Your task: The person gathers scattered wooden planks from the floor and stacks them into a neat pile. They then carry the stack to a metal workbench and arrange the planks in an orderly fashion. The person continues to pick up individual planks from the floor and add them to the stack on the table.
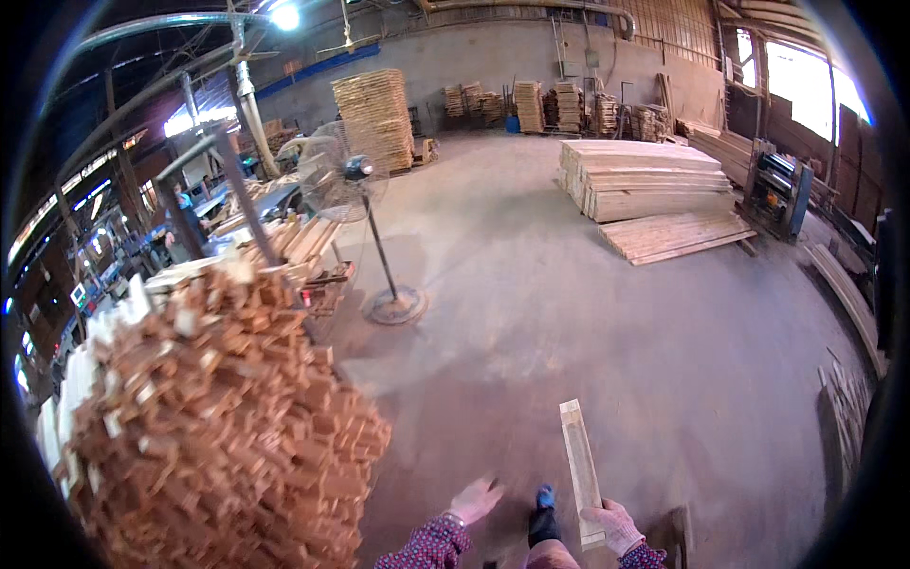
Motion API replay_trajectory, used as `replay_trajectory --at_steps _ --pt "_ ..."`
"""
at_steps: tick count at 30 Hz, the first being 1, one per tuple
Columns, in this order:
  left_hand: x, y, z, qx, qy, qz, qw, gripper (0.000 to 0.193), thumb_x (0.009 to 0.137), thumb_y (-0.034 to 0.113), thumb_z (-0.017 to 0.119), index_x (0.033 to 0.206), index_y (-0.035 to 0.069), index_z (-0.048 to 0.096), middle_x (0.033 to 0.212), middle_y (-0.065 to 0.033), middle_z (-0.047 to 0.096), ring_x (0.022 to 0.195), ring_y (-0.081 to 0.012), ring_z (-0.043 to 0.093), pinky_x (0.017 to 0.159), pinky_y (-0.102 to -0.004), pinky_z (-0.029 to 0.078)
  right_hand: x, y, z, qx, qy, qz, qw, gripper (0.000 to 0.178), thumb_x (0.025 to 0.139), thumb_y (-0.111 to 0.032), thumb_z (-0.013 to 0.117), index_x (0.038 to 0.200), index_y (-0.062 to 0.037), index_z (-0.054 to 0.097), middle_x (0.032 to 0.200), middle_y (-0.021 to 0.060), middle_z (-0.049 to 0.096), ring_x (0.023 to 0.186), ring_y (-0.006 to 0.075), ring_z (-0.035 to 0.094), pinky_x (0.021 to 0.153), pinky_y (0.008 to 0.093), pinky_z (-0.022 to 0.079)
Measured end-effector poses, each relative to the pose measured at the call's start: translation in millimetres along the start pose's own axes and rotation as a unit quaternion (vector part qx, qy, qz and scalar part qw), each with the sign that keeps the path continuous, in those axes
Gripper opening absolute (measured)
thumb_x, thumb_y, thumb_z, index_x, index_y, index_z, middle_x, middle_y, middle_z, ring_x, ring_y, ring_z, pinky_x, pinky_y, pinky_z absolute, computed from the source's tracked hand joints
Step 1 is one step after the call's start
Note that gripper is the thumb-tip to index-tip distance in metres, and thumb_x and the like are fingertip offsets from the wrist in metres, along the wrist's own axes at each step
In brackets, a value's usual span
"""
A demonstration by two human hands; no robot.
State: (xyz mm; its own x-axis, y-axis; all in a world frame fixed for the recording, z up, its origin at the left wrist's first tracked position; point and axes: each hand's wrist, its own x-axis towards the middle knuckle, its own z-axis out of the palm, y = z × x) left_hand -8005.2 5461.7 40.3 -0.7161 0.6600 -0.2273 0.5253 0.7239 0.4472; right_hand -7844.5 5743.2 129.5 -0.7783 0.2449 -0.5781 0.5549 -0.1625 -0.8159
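Observation:
My right hand [616, 527] is closed around the lower part of a pale wooden board [581, 457]. The board stands out ahead of me over the floor, its far end tipped slightly left. To the left of it, my left hand [476, 500] is held away from everything, with nothing in it. Its fingers look stretched out, though slightly blurred. Both forearms are in dark patterned sleeves. One of my feet [545, 495], in a blue shoe, shows between the hands.
A high heap of short reddish-brown wood pieces [242, 427] fills the left side. Beyond it stands a pedestal fan [384, 242] on a round base. Stacked long boards [654, 180] lie ahead right, near a machine [779, 190]. A tall timber stack [373, 119] rises at the back.

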Motion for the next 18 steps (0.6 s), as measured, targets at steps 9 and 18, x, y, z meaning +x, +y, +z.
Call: replay_trajectory --at_steps 9,18 --pt "214.6 -155.3 -55.1 -0.205 -0.17 -0.3 0.916 0.043 0.1 0.033 0.051 0.131 0.004 0.057 0.133 -0.0237 0.058 0.12 -0.0368 0.057 0.101 -0.0389 0.047 340.7 -246.9 -5.2 0.003 -0.02 0.077 0.997 0.04 0.085 -0.026 0.07 0.114 0.0014 0.066 0.091 0.0062 0.068 0.082 0.017 0.066 0.075 0.0331 0.055" --pt "489.1 -327.1 -157.9 -0.206 -0.185 -0.423 0.863 0.047 0.1 0.036 0.049 0.134 0.004 0.055 0.132 -0.0187 0.059 0.119 -0.0318 0.058 0.1 -0.0396 0.047 682.8 -477.0 -28.2 0.144 -0.008 -0.073 0.987 0.037 0.085 -0.021 0.069 0.115 0.0005 0.062 0.088 0.0034 0.066 0.072 0.0148 0.062 0.062 0.0295 0.051"
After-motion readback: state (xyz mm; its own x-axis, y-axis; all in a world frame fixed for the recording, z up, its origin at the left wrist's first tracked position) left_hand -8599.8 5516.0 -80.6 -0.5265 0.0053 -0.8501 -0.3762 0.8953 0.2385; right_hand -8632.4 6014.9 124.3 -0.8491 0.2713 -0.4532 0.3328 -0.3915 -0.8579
